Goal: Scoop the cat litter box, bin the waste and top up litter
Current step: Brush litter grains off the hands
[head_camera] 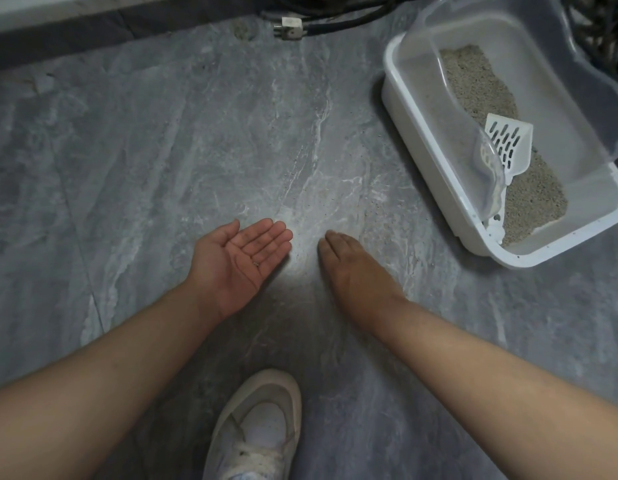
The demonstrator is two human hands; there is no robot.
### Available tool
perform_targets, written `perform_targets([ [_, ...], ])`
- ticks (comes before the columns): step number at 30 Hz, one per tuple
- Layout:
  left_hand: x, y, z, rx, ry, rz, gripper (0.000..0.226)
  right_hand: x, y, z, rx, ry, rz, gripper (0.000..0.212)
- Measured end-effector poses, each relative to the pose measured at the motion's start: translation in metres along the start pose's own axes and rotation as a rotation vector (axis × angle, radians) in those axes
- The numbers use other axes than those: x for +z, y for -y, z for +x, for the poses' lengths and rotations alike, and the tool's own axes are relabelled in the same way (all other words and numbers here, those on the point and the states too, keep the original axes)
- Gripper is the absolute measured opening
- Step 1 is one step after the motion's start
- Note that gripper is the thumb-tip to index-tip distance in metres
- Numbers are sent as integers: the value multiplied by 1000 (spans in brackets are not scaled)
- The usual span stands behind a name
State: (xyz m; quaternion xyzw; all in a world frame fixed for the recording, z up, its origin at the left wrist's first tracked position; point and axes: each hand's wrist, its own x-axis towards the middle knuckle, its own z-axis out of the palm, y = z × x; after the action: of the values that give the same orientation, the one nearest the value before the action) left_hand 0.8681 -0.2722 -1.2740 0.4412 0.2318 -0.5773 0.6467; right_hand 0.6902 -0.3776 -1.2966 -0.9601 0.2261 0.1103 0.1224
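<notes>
The floor (162, 150) is grey stone-look tile with pale veins running through it, and one thin joint line crosses the lower left. A bright glare patch sits on the tile just ahead of the hands. Fine grains of litter lie scattered over the tile between the hands and the box. Along the top edge runs a dark skirting strip with a pale band above it, and black cables (335, 19) with a white plug (289, 27) lie against it.

The left hand (240, 259) is held palm up, fingers straight and together, with a few small grains in the palm. The right hand (352, 268) is palm down, fingers straight and close together, their tips low at the tile; whether they touch it cannot be told. Neither hand holds anything, and the two are near each other but apart.

The box (435, 181), white with a clear raised rim, stands on the floor at the upper right, well apart from the hands. Grey litter (474, 88) fills it, and a white slotted scoop (508, 143) rests in the litter against the near rim.

A pale shoe (259, 427) stands on the tile at the bottom centre.
</notes>
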Motion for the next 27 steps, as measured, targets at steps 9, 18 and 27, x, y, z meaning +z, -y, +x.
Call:
perform_targets([
  [9,3,3,0,-6,13,17,46,4,0,6,-73,-8,-209,31],
  [18,3,5,1,-11,26,27,47,-12,3,16,-71,-55,-81,23],
  [27,8,9,8,-26,33,35,48,-34,44,15,295,-323,612,7],
])
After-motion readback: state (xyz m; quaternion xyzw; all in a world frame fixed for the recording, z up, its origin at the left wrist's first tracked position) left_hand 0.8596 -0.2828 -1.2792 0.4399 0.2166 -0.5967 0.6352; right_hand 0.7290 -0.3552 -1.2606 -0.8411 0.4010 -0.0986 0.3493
